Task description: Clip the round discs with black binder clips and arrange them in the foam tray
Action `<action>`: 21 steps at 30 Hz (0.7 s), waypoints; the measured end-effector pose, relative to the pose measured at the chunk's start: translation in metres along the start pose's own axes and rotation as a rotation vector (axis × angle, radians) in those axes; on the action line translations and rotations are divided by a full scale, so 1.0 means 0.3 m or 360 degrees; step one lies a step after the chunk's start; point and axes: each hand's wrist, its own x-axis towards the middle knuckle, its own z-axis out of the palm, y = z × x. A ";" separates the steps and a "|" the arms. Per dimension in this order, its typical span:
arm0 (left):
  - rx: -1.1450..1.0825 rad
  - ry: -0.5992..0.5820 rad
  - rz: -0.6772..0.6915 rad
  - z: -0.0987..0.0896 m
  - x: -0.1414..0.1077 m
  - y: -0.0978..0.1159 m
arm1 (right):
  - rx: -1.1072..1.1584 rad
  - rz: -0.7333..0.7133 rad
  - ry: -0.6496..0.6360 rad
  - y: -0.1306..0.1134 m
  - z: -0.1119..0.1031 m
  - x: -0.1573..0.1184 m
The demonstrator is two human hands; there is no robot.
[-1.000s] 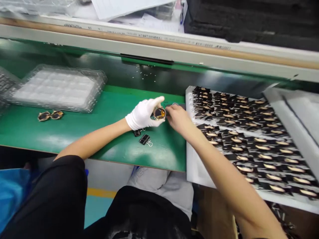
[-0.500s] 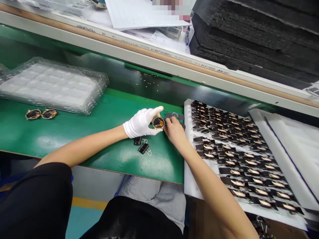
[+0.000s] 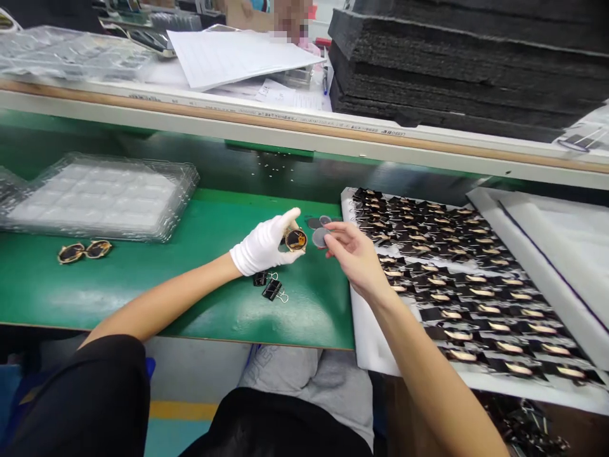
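Note:
My left hand, in a white glove, grips a round, gold-rimmed piece with a dark face and orange marks. It looks like the round pieces of the gold-framed pair lying at the left of the table. Just right of it, my bare right hand pinches a thin grey disc between thumb and fingers. The disc and the round piece are a small gap apart. More grey discs lie behind, partly covered by my right fingers. Two black binder clips rest below my left hand.
Clear plastic trays are stacked at the left of the green table. On the right, a white foam board carries rows of clipped gold pieces. Papers and black foam sheets lie on the shelf behind.
My right hand has lifted a grey disc from the discs on the table and drawn back a little to the right. My left hand keeps its hold. The camera view has tilted.

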 end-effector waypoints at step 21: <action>-0.0259 -0.0556 -0.0679 -0.012 0.053 0.183 | 0.0770 0.0470 -0.0233 -0.018 -0.016 -0.107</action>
